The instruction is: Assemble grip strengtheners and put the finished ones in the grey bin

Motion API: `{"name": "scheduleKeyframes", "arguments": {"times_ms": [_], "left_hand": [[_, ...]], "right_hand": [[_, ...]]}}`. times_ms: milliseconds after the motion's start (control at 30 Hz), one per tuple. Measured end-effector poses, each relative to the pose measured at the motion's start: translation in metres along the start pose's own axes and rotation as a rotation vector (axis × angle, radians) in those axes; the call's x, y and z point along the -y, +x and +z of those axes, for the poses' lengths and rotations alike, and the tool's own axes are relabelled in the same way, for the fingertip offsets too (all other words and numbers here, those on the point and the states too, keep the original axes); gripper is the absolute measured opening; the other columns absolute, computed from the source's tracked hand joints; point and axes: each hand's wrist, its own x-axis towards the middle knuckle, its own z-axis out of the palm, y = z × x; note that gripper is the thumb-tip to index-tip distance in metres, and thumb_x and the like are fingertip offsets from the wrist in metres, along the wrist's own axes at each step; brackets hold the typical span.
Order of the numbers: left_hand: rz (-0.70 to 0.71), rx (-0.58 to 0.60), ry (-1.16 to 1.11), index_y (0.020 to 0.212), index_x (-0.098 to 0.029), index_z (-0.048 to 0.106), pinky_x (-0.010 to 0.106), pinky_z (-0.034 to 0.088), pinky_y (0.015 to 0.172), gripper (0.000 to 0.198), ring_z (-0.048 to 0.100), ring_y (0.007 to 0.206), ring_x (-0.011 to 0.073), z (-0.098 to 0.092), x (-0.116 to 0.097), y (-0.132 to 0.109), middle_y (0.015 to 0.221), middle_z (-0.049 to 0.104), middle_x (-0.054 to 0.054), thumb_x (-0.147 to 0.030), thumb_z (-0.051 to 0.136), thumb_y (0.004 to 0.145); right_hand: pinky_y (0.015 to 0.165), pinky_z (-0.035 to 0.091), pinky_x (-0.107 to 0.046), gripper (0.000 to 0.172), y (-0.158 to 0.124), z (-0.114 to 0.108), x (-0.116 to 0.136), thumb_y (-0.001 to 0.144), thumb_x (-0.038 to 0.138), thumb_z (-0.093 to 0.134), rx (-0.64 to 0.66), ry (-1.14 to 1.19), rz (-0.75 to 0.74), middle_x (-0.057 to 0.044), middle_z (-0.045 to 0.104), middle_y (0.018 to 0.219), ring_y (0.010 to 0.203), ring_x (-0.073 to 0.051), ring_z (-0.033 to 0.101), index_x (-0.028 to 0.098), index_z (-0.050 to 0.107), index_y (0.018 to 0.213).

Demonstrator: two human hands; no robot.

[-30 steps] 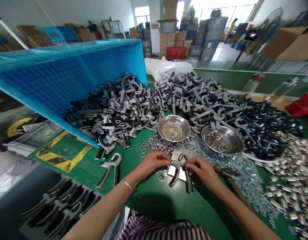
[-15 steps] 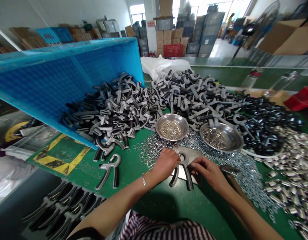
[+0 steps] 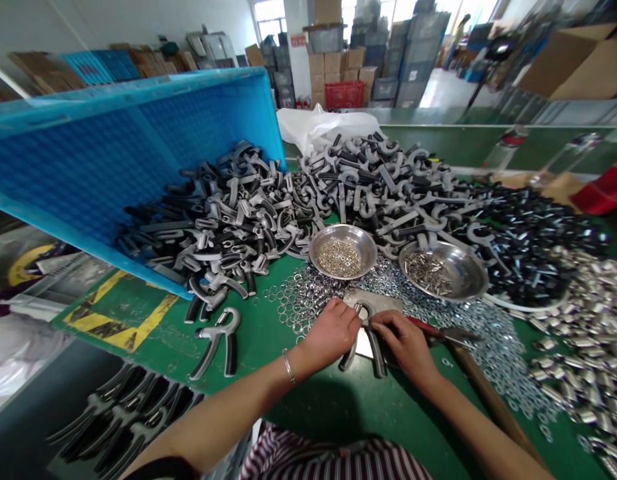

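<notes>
In front of me a grey and black hand grip strengthener (image 3: 377, 353) lies on a flat metal plate (image 3: 388, 304), its handles pointing toward me. My left hand (image 3: 333, 331) is closed round its left side near the spring. My right hand (image 3: 404, 343) is closed too, fingertips pinched at the top of the right handle; any small part between them is hidden. Another hand grip strengthener (image 3: 230, 343) with a spring lies on the green table to the left. Beyond my hands are a metal bowl of small brass-coloured rings (image 3: 342, 230) and a bowl of short pins (image 3: 468, 267).
A tipped blue crate (image 3: 153, 133) spills grey and black handles (image 3: 358, 180) across the back. Loose washers (image 3: 508, 373), black parts (image 3: 528, 247) and metal sleeves (image 3: 598, 333) cover the right side. Red-handled pliers (image 3: 428, 327) and a wooden handle (image 3: 493, 400) lie beside my right hand. Grip strengtheners (image 3: 123, 413) are stacked lower left.
My right hand has moved left and slightly up, its fingertips now at the top of the right handle. The red pliers handle has come into sight. My left hand stays on the grip strengthener.
</notes>
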Motion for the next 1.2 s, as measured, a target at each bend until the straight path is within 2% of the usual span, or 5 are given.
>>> {"name": "scheduleKeyframes", "arguments": {"times_ms": [200, 300, 633, 900, 1200], "left_hand": [[0.052, 0.006, -0.092, 0.136, -0.014, 0.05, 0.043, 0.039, 0.106, 0.037, 0.054, 0.118, 0.0234, -0.001, 0.0, -0.023, 0.128, 0.061, 0.013, -0.018, 0.042, 0.099], [-0.068, -0.003, -0.224, 0.144, -0.023, 0.044, 0.042, 0.038, 0.109, 0.049, 0.048, 0.129, 0.022, 0.006, -0.003, -0.035, 0.139, 0.056, 0.01, -0.013, 0.046, 0.096], [-0.398, -0.16, -0.734, 0.12, -0.022, 0.066, 0.037, 0.042, 0.107, 0.042, 0.055, 0.117, 0.0175, 0.008, 0.007, -0.027, 0.124, 0.064, 0.006, -0.004, 0.05, 0.086], [-0.333, -0.222, -0.488, 0.11, -0.02, 0.069, 0.04, 0.043, 0.104, 0.032, 0.058, 0.11, 0.0188, -0.031, 0.074, 0.026, 0.113, 0.069, 0.005, -0.008, 0.047, 0.091], [-0.466, 0.167, -0.17, 0.094, -0.01, 0.074, 0.04, 0.049, 0.096, 0.025, 0.067, 0.102, 0.0264, -0.02, 0.13, 0.096, 0.103, 0.071, 0.018, -0.004, 0.051, 0.085]], "right_hand": [[0.083, 0.05, -0.04, 0.015, 0.004, 0.003, 0.0, 0.096, 0.031, 0.054, -0.002, -0.118, -0.161, -0.006, 0.069, 0.087, 0.087, -0.024, 0.063, 0.024, 0.064, 0.088], [0.084, 0.05, -0.041, 0.014, 0.008, 0.007, -0.002, 0.096, 0.032, 0.056, 0.028, -0.132, -0.219, -0.006, 0.069, 0.089, 0.089, -0.024, 0.062, 0.025, 0.067, 0.091], [0.081, 0.049, -0.039, 0.02, 0.019, 0.012, -0.004, 0.098, 0.032, 0.052, 0.077, -0.25, -0.302, -0.008, 0.065, 0.088, 0.089, -0.024, 0.058, 0.021, 0.067, 0.092], [0.083, 0.053, -0.041, 0.026, 0.013, 0.004, -0.007, 0.099, 0.024, 0.045, 0.201, -0.5, -0.434, -0.012, 0.067, 0.1, 0.092, -0.026, 0.06, 0.018, 0.068, 0.109], [0.081, 0.061, -0.043, 0.065, -0.017, -0.004, 0.007, 0.081, -0.003, 0.041, 0.295, -0.824, -0.506, -0.018, 0.061, 0.129, 0.107, -0.031, 0.059, 0.015, 0.043, 0.144]]}}
